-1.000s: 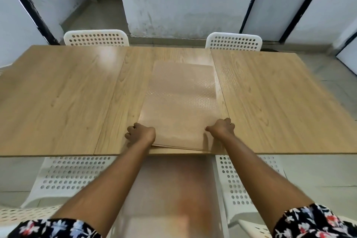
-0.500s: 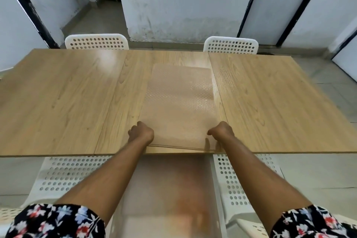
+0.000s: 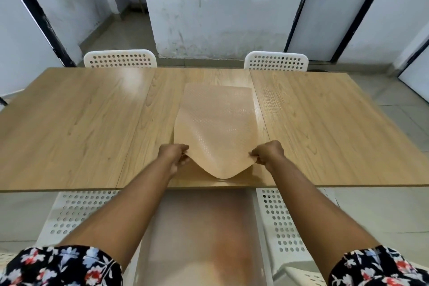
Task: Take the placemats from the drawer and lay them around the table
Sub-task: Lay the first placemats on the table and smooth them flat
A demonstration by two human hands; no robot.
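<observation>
Nearest are two floral sleeves, dark with red and pale blue blooms, at the bottom corners. Bare forearms reach forward from them over a pale translucent surface between two white perforated chairs tucked at the near side of the wooden table.

Just past the table's near edge, the left hand pinches the near left corner of a tan placemat, fingers curled around its edge. The right hand pinches the near right corner the same way. Between the two hands the mat's near edge droops in a curve towards the tabletop, while its far end lies flat along the table's middle strip. Under the lifted part another flat tan layer shows; whether it is one mat or several I cannot tell.

Beyond the table's far edge stand two more white perforated chairs, one left and one right. Behind them is a stained white wall with switches, and a white door further right.
</observation>
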